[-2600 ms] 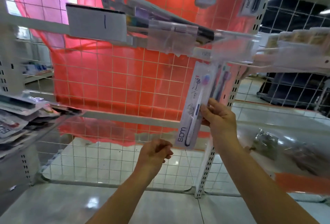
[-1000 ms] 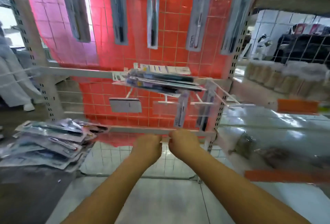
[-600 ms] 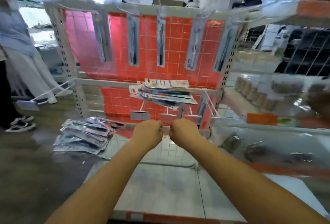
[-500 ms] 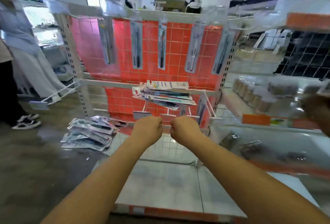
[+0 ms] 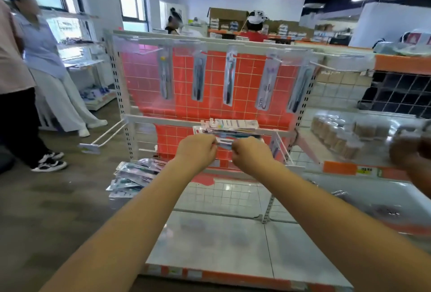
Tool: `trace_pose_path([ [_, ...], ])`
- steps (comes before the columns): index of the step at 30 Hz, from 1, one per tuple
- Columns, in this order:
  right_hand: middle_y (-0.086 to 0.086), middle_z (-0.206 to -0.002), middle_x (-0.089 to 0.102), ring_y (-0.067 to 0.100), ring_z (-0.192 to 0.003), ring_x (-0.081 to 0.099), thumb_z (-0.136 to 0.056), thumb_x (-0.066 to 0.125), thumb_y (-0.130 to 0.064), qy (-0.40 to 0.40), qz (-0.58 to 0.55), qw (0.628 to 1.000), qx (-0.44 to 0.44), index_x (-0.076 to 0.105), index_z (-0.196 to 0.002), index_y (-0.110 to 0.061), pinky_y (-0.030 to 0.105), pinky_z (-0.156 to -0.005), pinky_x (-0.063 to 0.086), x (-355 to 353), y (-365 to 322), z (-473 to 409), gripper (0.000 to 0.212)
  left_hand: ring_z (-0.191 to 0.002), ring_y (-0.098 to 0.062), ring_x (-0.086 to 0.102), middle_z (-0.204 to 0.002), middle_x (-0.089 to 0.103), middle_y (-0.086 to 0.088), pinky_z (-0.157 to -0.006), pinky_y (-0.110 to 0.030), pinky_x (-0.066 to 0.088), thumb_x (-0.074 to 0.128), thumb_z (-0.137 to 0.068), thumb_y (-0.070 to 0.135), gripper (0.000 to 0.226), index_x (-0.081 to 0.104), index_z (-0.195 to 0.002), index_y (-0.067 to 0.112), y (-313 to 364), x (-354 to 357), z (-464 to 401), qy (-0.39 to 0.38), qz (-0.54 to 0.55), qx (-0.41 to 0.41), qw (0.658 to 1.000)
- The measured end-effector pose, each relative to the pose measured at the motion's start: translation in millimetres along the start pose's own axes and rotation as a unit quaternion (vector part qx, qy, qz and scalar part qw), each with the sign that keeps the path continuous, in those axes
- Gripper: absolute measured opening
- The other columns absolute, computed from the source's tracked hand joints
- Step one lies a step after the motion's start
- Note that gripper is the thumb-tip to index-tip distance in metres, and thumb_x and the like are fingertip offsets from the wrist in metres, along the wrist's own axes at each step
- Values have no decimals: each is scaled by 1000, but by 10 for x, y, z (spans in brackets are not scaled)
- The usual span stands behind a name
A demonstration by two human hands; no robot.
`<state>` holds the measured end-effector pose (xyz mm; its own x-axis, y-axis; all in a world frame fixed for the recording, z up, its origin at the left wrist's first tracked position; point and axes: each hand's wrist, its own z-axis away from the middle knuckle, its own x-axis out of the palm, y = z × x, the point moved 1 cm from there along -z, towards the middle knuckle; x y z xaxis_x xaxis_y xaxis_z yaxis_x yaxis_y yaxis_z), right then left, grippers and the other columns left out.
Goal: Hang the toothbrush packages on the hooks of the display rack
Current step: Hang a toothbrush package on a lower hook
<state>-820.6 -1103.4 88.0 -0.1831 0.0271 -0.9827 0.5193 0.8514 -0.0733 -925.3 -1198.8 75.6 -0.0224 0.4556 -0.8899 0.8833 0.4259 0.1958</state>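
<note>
While both arms are stretched forward, the left hand [image 5: 197, 152] and the right hand [image 5: 250, 154] are held side by side in front of the display rack [image 5: 123, 96], knuckles toward the camera, fingers curled in. Whether anything is pinched between them cannot be told; the fingertips are hidden behind the fists. A loose stack of toothbrush packages [image 5: 229, 128] is seen lying flat on the middle-row hooks, just behind and between the two hands. Five packages are hung upright from the top-row hooks against the red grid panel [image 5: 182, 75]: one at far left [image 5: 165, 77], the next [image 5: 198, 79], a centre one [image 5: 229, 79], a white one [image 5: 267, 82], and a tilted one at far right [image 5: 299, 89]. A second pile of packages [image 5: 135, 175] is spread on the rack's lower left corner, near the floor. One bare hook [image 5: 105, 138] is angled out from the left upright. A person in dark trousers and sneakers [image 5: 50, 162] is stood at left; a blurred hand [image 5: 405, 154] is seen at the right edge.
</note>
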Motion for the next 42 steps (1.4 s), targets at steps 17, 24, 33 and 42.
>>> trace_pose_path([
  [17,7,-79,60,25,-72,56,-87,44,-11,16,-72,997,-11,63,-89,-7,31,-63,49,615,-1566,-980,20,-95,-25,60,-103,67,-6,-79,-35,47,43,-94,25,28,64,-108,14,-2149,-315,-60,-30,-7,-69,997],
  [24,8,-86,65,24,-76,60,-87,45,-12,8,-61,998,-4,65,-94,-9,34,-68,54,786,-1495,-1255,22,-94,-23,58,-103,66,-5,-70,-29,41,42,-95,24,28,62,-111,13,-2197,-53,-255,-51,5,-57,997],
  [33,7,-94,65,24,-80,58,-90,48,-15,22,-16,999,33,65,-103,-12,33,-68,48,931,-527,-1491,22,-96,-22,60,-105,66,-4,-82,-36,51,42,-95,25,28,62,-111,12,-1743,538,-714,-69,17,-24,997],
  [42,10,-151,20,30,-136,24,-81,65,-41,-50,50,997,-4,10,-150,-20,43,-110,26,1242,771,-1848,90,-101,-26,58,-110,65,-7,-82,-35,49,46,-94,24,26,61,-112,14,-1224,1256,-1424,-49,15,-27,998],
])
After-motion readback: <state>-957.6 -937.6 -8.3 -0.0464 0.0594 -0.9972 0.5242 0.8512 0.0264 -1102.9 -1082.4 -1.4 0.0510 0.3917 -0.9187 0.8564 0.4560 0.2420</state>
